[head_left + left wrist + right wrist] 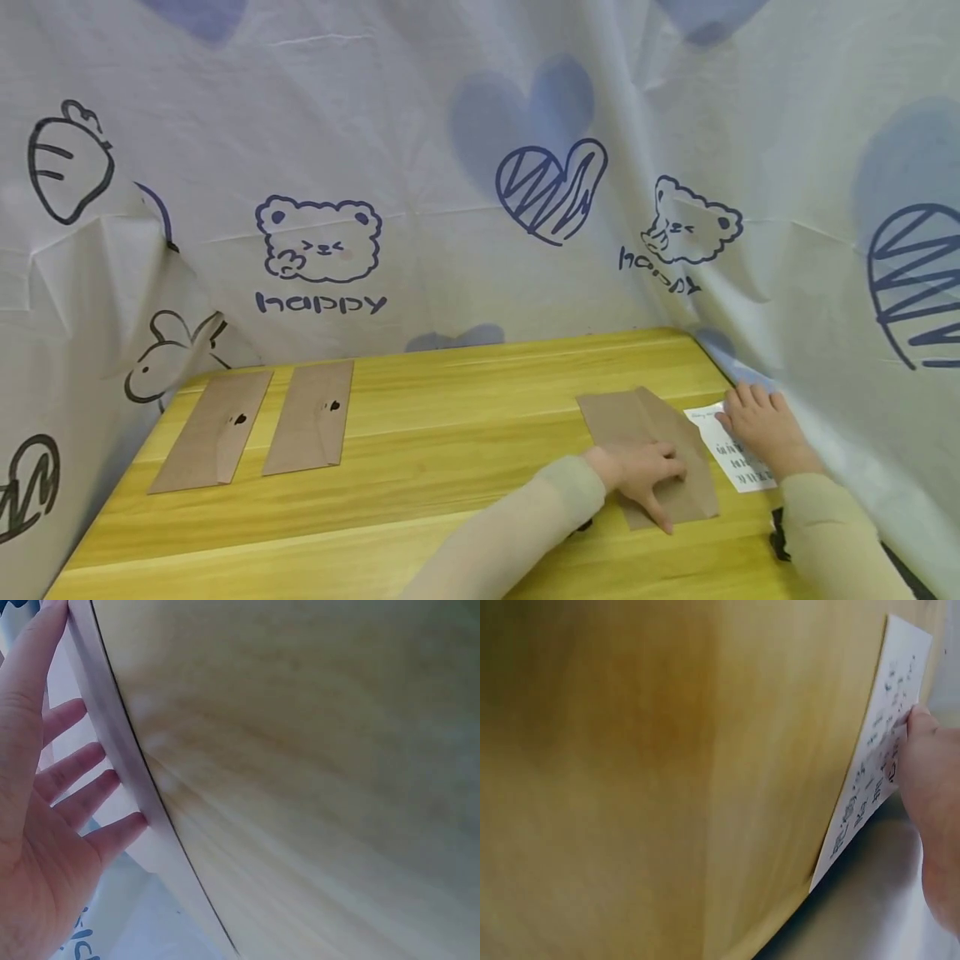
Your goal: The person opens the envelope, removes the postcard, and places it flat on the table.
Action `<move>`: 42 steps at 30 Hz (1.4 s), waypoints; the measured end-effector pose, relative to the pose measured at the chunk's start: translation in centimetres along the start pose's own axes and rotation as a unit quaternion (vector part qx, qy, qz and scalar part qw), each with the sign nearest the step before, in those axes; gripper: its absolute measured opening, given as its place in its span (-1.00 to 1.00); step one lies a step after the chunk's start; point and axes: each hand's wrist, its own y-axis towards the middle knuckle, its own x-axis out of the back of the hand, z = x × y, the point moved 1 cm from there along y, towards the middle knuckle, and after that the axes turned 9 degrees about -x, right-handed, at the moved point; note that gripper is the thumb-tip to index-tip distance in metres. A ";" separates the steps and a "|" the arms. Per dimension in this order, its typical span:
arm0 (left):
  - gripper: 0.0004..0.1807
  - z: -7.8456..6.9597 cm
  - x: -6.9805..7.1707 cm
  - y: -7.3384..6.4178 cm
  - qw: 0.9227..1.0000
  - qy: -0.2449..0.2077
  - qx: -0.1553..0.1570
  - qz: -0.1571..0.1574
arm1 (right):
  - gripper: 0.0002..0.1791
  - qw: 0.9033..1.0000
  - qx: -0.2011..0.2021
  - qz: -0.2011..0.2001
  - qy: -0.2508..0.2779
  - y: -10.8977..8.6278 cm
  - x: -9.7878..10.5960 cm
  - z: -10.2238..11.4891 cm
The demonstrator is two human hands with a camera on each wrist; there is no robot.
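Observation:
On the right of the table lies a brown paper envelope (611, 412), its pointed flap section (678, 429) toward the right. My left hand (643, 473) rests on this envelope with the thumb pointing toward its near edge. In the left wrist view the fingers of that hand are spread, fingertips at the brown paper's edge (124, 750). A white card (742, 475) with dark handwritten characters lies right of the envelope. My right hand (767, 429) lies over the card's right part, fingers extended away from me. In the right wrist view its thumb touches the card (862, 780).
Two more brown envelopes, a left one (198, 442) and one beside it (303, 433), lie on the left side of the yellow wood-grain table (450, 417), each with a small black mark. A black object (778, 535) shows beside the right sleeve. A printed white curtain (435, 275) surrounds the table.

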 end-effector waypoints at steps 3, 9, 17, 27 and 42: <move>-0.14 0.2 0.0 0.0 1.000 -0.010 -0.003 0.000 | -0.69 1.000 -0.004 -0.010 0.000 0.0 0.5 0.5; -0.14 0.4 0.0 -0.3 1.000 -0.021 -0.002 -0.004 | -0.74 0.999 -0.027 0.030 -0.008 0.1 1.4 1.4; -0.09 0.2 0.8 -1.6 0.999 -0.043 -0.011 -0.030 | -0.72 0.995 -0.048 0.091 -0.015 0.2 1.3 1.3; -0.33 0.3 2.1 -6.1 0.995 -0.030 -0.018 -0.095 | -0.46 0.994 -0.077 0.078 -0.001 2.3 3.9 1.5; -0.56 0.8 2.0 -13.6 0.960 0.035 -0.005 -0.278 | -0.48 0.988 -0.121 0.031 0.091 3.5 9.6 4.5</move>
